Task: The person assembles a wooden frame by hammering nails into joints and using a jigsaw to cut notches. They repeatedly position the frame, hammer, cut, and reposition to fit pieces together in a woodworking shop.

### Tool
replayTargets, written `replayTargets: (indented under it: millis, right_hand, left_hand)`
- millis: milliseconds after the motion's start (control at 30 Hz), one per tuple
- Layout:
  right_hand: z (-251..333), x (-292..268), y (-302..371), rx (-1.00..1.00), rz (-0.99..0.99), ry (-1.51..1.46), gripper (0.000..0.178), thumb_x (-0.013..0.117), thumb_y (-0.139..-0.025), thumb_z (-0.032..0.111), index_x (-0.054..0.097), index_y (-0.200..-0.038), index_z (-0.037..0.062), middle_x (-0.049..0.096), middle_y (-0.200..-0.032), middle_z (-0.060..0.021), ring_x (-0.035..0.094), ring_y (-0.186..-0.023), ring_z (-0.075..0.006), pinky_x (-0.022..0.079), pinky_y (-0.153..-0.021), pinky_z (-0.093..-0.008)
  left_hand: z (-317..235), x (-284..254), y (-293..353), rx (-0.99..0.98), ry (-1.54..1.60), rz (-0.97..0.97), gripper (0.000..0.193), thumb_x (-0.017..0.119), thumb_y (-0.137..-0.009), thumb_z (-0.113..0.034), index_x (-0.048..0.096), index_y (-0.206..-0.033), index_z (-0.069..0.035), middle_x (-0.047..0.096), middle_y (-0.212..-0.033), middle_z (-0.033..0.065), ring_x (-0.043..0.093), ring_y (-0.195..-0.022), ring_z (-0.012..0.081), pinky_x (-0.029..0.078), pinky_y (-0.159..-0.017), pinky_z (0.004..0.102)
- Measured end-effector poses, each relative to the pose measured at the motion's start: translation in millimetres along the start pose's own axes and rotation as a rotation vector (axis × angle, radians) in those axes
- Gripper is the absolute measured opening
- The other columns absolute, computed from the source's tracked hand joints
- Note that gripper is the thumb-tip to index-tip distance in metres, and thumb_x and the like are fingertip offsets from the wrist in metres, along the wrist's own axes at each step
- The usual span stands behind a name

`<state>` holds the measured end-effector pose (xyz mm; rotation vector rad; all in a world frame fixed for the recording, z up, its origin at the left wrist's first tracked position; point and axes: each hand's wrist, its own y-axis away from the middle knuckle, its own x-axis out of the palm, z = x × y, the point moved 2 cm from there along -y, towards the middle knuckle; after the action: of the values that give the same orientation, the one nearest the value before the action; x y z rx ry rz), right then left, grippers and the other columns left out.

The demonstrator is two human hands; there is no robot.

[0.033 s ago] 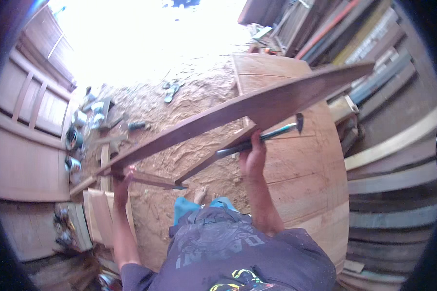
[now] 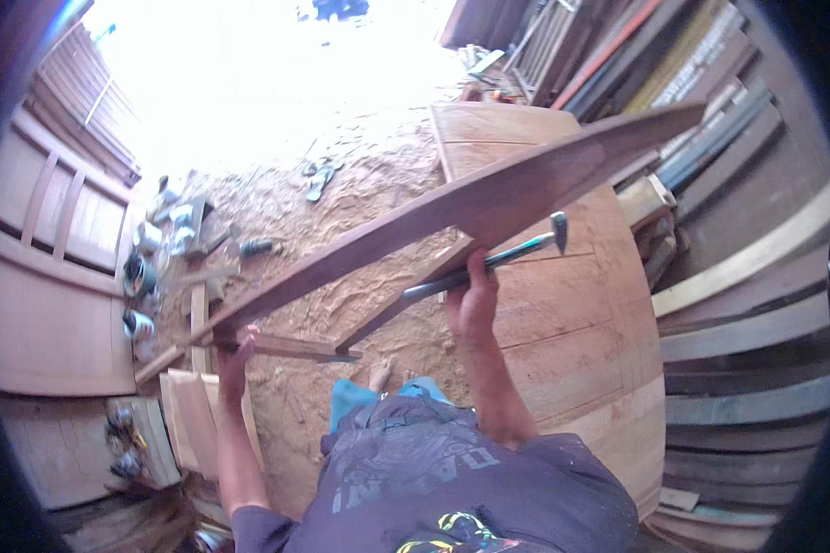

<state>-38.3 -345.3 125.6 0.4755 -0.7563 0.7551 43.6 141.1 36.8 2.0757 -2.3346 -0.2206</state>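
Note:
A wooden frame (image 2: 341, 267) with one long, broad board and shorter strips joined to it slants up to the right in front of me. My left hand (image 2: 234, 348) is closed around its lower left corner. My right hand (image 2: 475, 300) grips the frame where a short strip meets the broad board. That same hand also holds a hammer (image 2: 433, 286), its handle lying along the strip and its head sticking out to the right. Which fingers press on wood and which on the handle is hidden.
A large wooden panel (image 2: 572, 323) lies to my right under the frame. Stacked planks (image 2: 747, 415) line the right side. Paneled doors (image 2: 55, 323) lean at the left, near cans and tools (image 2: 138, 276). Sandals (image 2: 319, 181) lie on the shavings-strewn floor (image 2: 341, 221).
The frame and the hammer have shifted slightly left in view, and the hammer's head has turned a little. Both hands keep their hold.

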Motion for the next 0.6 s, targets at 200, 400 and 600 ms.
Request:
replayTargets:
  millis: [200,400,600]
  right_hand:
    - [6,-16,19,-0.061,-0.014,-0.049,0.028,0.071,-0.106,0.026,0.068,-0.124,0.0047,0.071,-0.116,-0.0014,0.065,-0.107,-0.0127,0.051,-0.096,-0.0314]
    - [-8,-21,26,-0.047,-0.015,0.160,0.027,0.077,-0.102,0.022,0.069,-0.119,0.0035,0.068,-0.101,0.0016,0.061,-0.091,-0.0098,0.049,-0.083,-0.0284]
    - [-43,-14,40,0.087,0.151,0.460,0.021,0.076,-0.101,0.010,0.069,-0.120,0.0018,0.072,-0.104,0.0001,0.064,-0.094,-0.0075,0.053,-0.084,-0.0263]
  left_hand:
    - [44,36,38,-0.490,0.033,0.036,0.050,0.076,-0.101,-0.035,0.062,-0.143,-0.014,0.064,-0.143,0.0058,0.065,-0.127,0.0203,0.058,-0.095,0.0428]
    - [43,11,54,-0.825,-0.429,0.488,0.056,0.078,-0.099,-0.042,0.064,-0.140,-0.006,0.074,-0.128,0.0068,0.073,-0.112,0.0196,0.060,-0.084,0.0363]
    - [-59,-14,56,-0.458,-0.412,0.313,0.036,0.072,-0.105,-0.031,0.070,-0.125,-0.002,0.076,-0.115,0.0091,0.072,-0.110,0.0198,0.060,-0.089,0.0357]
